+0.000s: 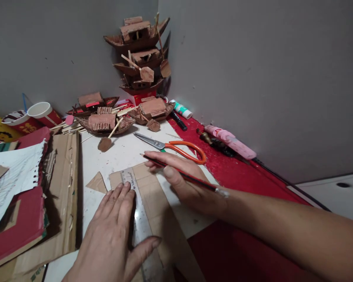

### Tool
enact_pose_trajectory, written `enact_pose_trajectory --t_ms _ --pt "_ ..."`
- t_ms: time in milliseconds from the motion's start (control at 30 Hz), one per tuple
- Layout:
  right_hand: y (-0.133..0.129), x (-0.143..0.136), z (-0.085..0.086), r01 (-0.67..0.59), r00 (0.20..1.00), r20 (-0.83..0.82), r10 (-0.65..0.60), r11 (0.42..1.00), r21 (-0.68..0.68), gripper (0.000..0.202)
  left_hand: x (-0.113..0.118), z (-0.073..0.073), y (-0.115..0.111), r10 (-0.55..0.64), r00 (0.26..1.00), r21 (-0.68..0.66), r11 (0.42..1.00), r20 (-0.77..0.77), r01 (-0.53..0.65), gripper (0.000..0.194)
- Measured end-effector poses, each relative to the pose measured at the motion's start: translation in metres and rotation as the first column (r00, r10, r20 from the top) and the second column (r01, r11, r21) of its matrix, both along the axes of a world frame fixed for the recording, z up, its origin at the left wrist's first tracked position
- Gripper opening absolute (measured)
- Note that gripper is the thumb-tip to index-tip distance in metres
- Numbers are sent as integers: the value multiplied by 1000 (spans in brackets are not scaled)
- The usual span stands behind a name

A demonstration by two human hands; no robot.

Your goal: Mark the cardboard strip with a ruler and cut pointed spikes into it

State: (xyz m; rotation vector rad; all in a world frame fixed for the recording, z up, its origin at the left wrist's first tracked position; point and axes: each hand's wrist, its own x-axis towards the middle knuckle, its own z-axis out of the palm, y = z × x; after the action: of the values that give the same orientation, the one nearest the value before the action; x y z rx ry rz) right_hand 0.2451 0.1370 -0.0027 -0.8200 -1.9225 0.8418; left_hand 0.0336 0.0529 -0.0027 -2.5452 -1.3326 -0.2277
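My left hand (111, 227) lies flat, fingers stretched out and thumb apart, pressing a clear ruler (139, 215) down. Under the ruler is a long strip of brown cardboard (161, 219) with faint lines across it. My right hand (185, 180) is closed around a red and black pencil (188, 176). The pencil's tip points left, above the strip's far end, and looks apart from it. Just beyond that hand lie scissors (170, 147) with orange handles, blades slightly apart. A small cardboard triangle (97, 183) rests left of the strip.
Several cardboard model boats (102, 123) with paddles stand at the back, some stacked in the corner (137, 33). Cardboard sheets (66, 196) and a torn paper (20, 172) are piled at left, near paper cups (42, 111). A marker (179, 120) and a pink glue gun (231, 141) lie along the wall.
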Motion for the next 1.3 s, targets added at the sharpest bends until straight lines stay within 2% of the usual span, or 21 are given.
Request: enact_pose_trajectory --t_ms 133,200,300,367,533,767,933,1067,1167,1233,1300 --pt "-3 -3 1 7 994 -103 -39 956 -295 47 0 1 1 -13 999 25 1000 -50 15 69" --pt "-4 -6 0 -13 992 -125 -35 932 -361 35 2 1 -1 -11 998 37 999 -68 13 68" --pt "-4 -11 0 -32 990 -139 -19 935 -354 16 4 1 -5 -11 997 31 999 -70 13 64" --pt "-4 -13 1 -43 989 -145 -7 941 -336 12 6 0 -8 -27 997 48 998 -69 31 60" --pt "-6 -17 -1 -58 984 -178 -18 909 -414 7 9 -2 -13 -95 992 121 987 -83 104 51" --pt "-7 -19 -9 -102 974 -226 -26 837 -538 13 12 2 -13 -89 995 102 990 -42 92 45" --pt "-6 -20 -8 -139 962 -273 -15 832 -537 12 11 4 -12 -98 993 89 992 69 92 33" --pt "-3 -19 -11 -145 960 -279 -3 849 -508 13 4 12 -7 -41 973 -68 996 226 58 22" --pt "-2 -18 -12 -149 962 -273 12 860 -488 16 -2 18 -3 -28 991 -126 991 130 44 40" --pt "-2 -17 -13 -149 964 -264 21 867 -476 16 -5 21 -2 -92 996 -116 989 -5 91 56" --pt "-2 -16 -12 -142 970 -241 32 878 -457 16 -5 23 0 -172 979 -123 980 -108 158 61"
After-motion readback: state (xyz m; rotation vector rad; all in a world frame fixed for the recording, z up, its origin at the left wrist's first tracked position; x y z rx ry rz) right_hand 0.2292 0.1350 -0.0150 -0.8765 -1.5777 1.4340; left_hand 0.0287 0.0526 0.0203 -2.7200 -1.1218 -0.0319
